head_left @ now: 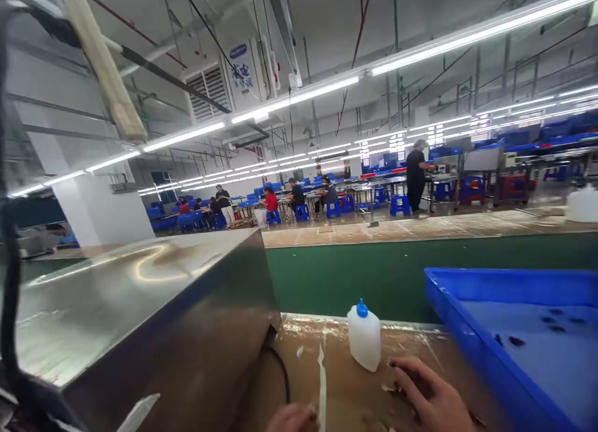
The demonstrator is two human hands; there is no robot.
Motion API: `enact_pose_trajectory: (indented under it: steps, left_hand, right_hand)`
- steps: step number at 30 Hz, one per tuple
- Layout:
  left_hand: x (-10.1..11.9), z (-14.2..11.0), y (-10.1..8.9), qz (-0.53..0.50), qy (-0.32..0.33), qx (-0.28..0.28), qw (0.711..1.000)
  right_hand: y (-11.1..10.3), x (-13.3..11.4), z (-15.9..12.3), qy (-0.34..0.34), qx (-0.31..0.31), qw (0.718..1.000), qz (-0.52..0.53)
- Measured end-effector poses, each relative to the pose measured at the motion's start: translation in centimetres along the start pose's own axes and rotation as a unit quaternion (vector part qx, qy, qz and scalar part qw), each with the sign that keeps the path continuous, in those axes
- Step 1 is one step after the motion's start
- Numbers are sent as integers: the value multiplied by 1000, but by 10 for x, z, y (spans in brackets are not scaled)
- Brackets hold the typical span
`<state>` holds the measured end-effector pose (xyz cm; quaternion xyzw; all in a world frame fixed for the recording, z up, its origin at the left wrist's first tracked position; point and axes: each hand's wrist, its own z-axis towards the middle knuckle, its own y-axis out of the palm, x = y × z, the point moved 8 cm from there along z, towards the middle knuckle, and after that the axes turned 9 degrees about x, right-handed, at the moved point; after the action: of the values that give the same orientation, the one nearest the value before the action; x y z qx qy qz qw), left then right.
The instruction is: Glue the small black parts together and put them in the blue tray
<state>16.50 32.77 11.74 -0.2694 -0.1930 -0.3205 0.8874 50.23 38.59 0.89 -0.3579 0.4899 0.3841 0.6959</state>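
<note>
bottle (365,340): stands just beyond the right hand (434,398), farther from the left hand (292,418)
right hand: fingers half-curled, grip unclear
left hand: partly out of frame, grip unclear

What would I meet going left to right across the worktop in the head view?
Metal box → left hand → pale strip → white bottle with a blue cap → right hand → blue tray.

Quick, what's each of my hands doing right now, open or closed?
Left hand: mostly out of frame, can't tell.
Right hand: fingertips close together near the white bottle; whether they hold anything, can't tell.
</note>
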Motion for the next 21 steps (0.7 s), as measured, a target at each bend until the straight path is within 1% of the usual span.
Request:
enact_pose_trajectory:
  steps: [1,2,3,4,5,6,7,8,10,11,12,13,15,16,18,21]
  left_hand:
    - [2,-15,16,-57,-38,-21,997]
    - [3,-26,33,-117,-83,-42,989]
    - [1,-31,52,-183,-137,-54,972]
    - [-2,-35,71,-245,-193,-69,948]
    - [-6,-34,89,-282,-221,-74,931]
    - [-11,-32,102,-298,-228,-66,925]
    - [-15,-29,113,-298,-217,-65,927]
    - [-18,-27,120,-288,-184,-68,937]
    - [-22,-29,128,-257,-98,-99,956]
    - [-24,-33,130,-242,-65,-117,961]
    - [-27,-37,131,-232,-52,-133,962]
    - [-31,-41,131,-229,-64,-140,961]
    - [-43,-48,132,-248,-143,-136,948]
    - [-46,-50,135,-271,-190,-133,934]
    - [-48,-53,142,-325,-276,-125,896]
    - [-41,-57,151,-383,-363,-131,839]
  right_hand:
    - [-2,-8,-4,2,-1,1000,4]
    - [-2,-12,-7,14,-6,1000,11]
    - [0,-12,-7,27,-16,999,26]
    - [5,-10,-7,40,-37,997,48]
    - [9,-5,-6,55,-55,994,71]
    - [11,0,-5,68,-71,991,94]
    - [13,6,-4,80,-87,986,114]
    - [14,10,-4,90,-100,983,128]
    - [13,14,-5,99,-122,979,128]
    - [12,13,-6,99,-129,980,115]
    - [11,11,-7,94,-135,982,94]
    - [11,7,-9,86,-143,983,70]
    - [11,-4,-13,65,-160,985,22]
    - [11,-9,-15,55,-168,984,4]
    - [13,-17,-19,38,-179,983,-23]
    - [16,-22,-23,28,-182,982,-40]
